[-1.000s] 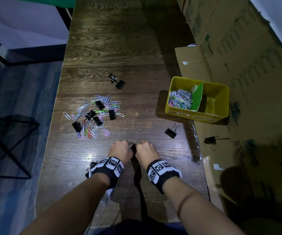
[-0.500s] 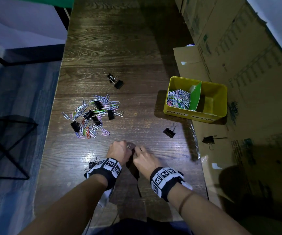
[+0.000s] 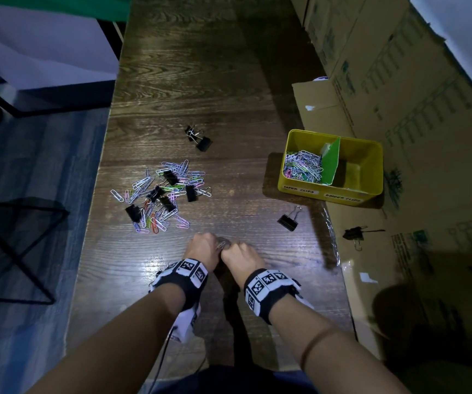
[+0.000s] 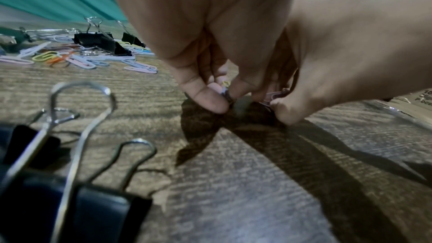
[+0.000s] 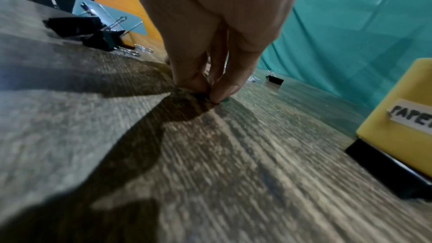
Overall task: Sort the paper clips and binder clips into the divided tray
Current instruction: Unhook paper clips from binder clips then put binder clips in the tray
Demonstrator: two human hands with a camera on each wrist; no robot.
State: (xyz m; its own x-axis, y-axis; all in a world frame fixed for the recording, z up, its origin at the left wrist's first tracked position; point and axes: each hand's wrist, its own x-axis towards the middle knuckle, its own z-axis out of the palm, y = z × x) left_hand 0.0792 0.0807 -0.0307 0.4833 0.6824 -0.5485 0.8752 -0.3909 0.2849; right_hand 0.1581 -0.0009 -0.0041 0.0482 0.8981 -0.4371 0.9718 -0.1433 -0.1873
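Both hands meet low over the near part of the table. My left hand (image 3: pixel 213 247) (image 4: pixel 225 97) pinches a small paper clip (image 4: pixel 226 90) between thumb and forefinger. Right beside it, my right hand (image 3: pixel 229 251) (image 4: pixel 273 102) (image 5: pixel 211 96) pinches a pink paper clip (image 4: pixel 274 95); whether the two clips are linked I cannot tell. A mixed pile of coloured paper clips and black binder clips (image 3: pixel 161 194) lies up and left of the hands. The yellow divided tray (image 3: pixel 328 191) stands at the right; its left compartment holds paper clips (image 3: pixel 303 169), and nothing shows in its right one.
Loose binder clips lie at the far middle (image 3: pixel 199 139), near the tray (image 3: pixel 288 220), on the cardboard (image 3: pixel 352 233) and just behind my left wrist (image 4: pixel 98 210). Cardboard boxes (image 3: pixel 399 95) line the right side. The table edge (image 3: pixel 92 223) drops off at the left.
The hands stay together over the same spot; the right wrist swung out a little and came back in. Nothing else on the table has moved.
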